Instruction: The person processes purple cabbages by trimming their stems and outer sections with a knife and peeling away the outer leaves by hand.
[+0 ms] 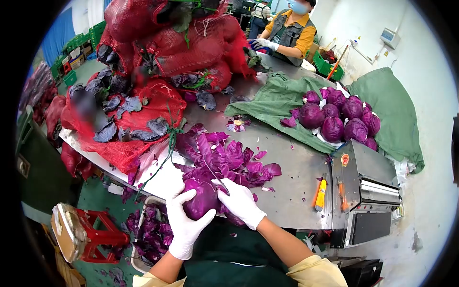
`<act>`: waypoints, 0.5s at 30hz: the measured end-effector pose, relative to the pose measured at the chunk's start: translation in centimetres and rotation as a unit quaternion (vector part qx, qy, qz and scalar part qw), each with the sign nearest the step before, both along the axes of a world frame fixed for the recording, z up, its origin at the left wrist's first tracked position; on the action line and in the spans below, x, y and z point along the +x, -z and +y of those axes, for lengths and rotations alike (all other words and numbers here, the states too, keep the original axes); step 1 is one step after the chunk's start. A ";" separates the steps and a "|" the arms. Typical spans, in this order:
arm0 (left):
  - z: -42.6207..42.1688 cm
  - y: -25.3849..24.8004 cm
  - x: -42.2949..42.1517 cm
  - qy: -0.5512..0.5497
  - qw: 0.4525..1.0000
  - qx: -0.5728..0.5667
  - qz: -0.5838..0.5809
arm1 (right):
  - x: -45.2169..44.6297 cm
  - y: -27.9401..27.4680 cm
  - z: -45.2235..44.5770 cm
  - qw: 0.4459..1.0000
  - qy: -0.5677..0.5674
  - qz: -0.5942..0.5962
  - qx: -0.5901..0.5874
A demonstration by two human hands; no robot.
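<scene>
My left hand (184,217), in a white glove, grips a purple cabbage (201,198) from its left side at the table's front edge. On the cabbage's right side is my gloved right hand (239,203), its fingers closed round a thin knife (209,167) whose blade points up and away. A loose purple leaf hangs below the right hand. Just beyond both hands lies a heap of purple leaves (224,158) on the metal table (291,191). Several peeled cabbages (332,115) rest on green cloth at the back right.
Red net sacks (191,52) are piled at the back left. A yellow cutter (321,193) lies beside a metal machine (366,182) on the right. Below left stand a leaf-filled bin (150,234) and a red stool (103,234). A masked co-worker (291,33) stands across the table.
</scene>
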State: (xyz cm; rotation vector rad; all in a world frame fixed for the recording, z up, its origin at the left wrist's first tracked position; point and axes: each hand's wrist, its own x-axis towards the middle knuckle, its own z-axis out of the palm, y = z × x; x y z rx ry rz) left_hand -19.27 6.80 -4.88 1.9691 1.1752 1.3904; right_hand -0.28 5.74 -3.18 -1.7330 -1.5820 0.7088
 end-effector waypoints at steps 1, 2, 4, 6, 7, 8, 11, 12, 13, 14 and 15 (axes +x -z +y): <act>-0.3 -0.1 0.2 -0.007 0.999 -0.042 -0.015 | -0.2 0.0 -0.2 1.000 0.007 0.003 0.013; -0.6 -0.6 0.2 -0.006 0.999 -0.043 -0.015 | -0.2 -0.1 -0.3 1.000 0.008 0.003 0.012; -1.1 -1.7 0.1 -0.054 0.994 -0.097 -0.005 | -0.1 -0.5 -0.4 0.998 0.029 -0.042 -0.024; -1.0 -0.2 -1.3 -0.021 0.990 -0.136 -0.032 | 0.2 0.7 0.1 0.995 0.064 -0.060 0.043; -0.8 0.1 -1.9 0.002 0.978 -0.183 -0.104 | 0.6 0.9 0.2 0.997 0.072 -0.033 0.004; -0.7 0.2 -2.5 0.024 0.958 -0.227 -0.174 | 1.0 0.9 0.4 0.996 0.079 -0.006 -0.034; 0.5 -0.8 -2.8 0.038 0.891 -0.302 -0.336 | 1.4 0.5 0.9 0.998 0.037 0.003 0.049; 0.4 -1.6 -2.4 0.029 0.893 -0.302 -0.333 | 1.5 1.1 1.2 0.991 0.023 0.004 0.135; 1.0 -1.0 -2.4 0.038 0.925 -0.259 -0.277 | 1.3 -0.8 1.0 0.994 0.024 0.053 0.091; 1.7 -0.9 -1.9 0.033 0.957 -0.190 -0.218 | 0.9 -2.8 0.8 0.991 0.041 0.127 0.004; 1.9 -1.2 -1.4 0.045 0.956 -0.207 -0.201 | 0.9 -3.4 0.7 0.994 0.029 0.100 0.044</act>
